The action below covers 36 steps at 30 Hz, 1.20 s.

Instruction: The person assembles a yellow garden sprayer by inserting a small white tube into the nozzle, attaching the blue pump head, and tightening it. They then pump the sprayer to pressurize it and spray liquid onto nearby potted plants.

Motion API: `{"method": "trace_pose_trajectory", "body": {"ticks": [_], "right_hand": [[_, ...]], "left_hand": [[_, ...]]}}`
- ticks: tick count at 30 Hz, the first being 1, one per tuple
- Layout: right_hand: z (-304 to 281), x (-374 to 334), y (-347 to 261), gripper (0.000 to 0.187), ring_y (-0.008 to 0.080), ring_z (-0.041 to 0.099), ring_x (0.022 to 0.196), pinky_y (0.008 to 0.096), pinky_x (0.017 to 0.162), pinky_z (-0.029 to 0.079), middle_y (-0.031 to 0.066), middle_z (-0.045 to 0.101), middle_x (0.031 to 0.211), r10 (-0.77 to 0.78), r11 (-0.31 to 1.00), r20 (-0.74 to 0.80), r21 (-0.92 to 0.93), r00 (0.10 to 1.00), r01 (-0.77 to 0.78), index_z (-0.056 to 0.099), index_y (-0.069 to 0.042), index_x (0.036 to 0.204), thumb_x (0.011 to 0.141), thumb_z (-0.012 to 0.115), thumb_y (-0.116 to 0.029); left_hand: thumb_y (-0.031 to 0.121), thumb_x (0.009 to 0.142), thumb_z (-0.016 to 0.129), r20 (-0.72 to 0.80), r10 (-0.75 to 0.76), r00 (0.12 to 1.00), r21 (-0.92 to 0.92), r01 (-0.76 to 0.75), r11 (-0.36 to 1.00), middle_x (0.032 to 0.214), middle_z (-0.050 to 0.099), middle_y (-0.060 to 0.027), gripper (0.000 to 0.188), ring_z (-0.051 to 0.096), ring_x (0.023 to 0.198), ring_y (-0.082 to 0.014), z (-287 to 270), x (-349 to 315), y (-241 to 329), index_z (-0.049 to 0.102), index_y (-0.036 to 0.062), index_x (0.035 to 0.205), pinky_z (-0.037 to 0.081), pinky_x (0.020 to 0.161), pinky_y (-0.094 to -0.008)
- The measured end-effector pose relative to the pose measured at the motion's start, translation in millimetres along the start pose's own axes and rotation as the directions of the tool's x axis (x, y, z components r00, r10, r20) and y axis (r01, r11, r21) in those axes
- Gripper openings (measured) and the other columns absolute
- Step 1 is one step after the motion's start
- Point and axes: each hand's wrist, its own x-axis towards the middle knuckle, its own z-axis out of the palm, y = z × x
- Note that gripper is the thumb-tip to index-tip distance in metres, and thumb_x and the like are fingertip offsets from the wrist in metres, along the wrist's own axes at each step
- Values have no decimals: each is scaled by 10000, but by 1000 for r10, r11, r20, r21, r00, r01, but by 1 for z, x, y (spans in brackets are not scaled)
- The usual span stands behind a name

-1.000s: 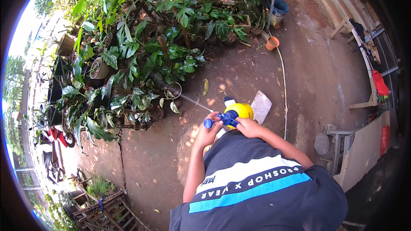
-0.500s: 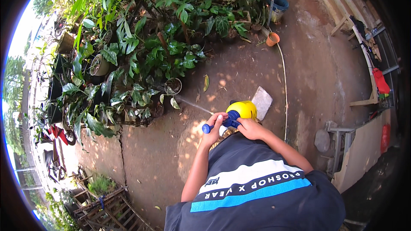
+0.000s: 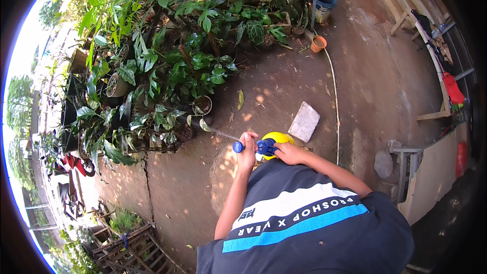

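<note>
In front of my shirt I hold a pump sprayer with a yellow tank (image 3: 277, 137) and a blue head (image 3: 266, 146). My right hand (image 3: 289, 153) is closed around the handle side of the head. My left hand (image 3: 247, 152) is closed on the pump rod, and a round blue knob (image 3: 238, 147) sticks out past its fingers. A thin white spray runs from beside the left hand toward a potted plant (image 3: 203, 105) with drooping leaves. The nozzle itself is hidden behind my fingers.
Dense potted plants (image 3: 198, 66) fill the upper left beside a shelf. A pale stone slab (image 3: 304, 122) lies on the dirt floor beyond the sprayer. A hose (image 3: 336, 96) runs along the right, near an orange pot (image 3: 318, 44). A bamboo rack (image 3: 134, 248) stands lower left.
The left hand and blue knob have shifted left, away from the sprayer head. The yellow tank has drawn back toward my body and left, showing more of the slab.
</note>
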Motion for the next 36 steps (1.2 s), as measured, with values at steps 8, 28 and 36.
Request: {"method": "trace_pose_trajectory", "body": {"ticks": [8, 28, 36], "right_hand": [[-20, -51, 54, 330, 378, 675, 868, 467, 798, 500, 215, 697, 899, 73, 976, 27, 205, 997, -77, 624, 17, 998, 960, 490, -282], [-53, -147, 125, 259, 209, 634, 664, 356, 649, 495, 96, 653, 717, 90, 994, -56, 71, 994, -86, 671, -2, 915, 941, 503, -198], [-27, -169, 133, 271, 167, 635, 675, 322, 660, 502, 64, 661, 729, 93, 983, -32, 164, 995, -87, 710, -8, 964, 941, 510, -190]], "left_hand": [[374, 1125, 422, 109, 54, 993, 6, -55, 998, 667, 429, 53, 405, 392, 610, -46, 70, -8, 14, 612, 33, 1017, 346, 577, -237], [171, 952, 737, -5, 208, 978, 246, -201, 948, 985, 667, -40, 341, 626, 934, -110, 147, -88, 22, 623, 29, 1240, 520, 852, -284], [179, 932, 754, -231, 378, 897, 331, -292, 897, 1157, 632, -44, 360, 613, 1069, -130, 156, -149, -6, 633, 61, 1251, 497, 911, -299]]}}
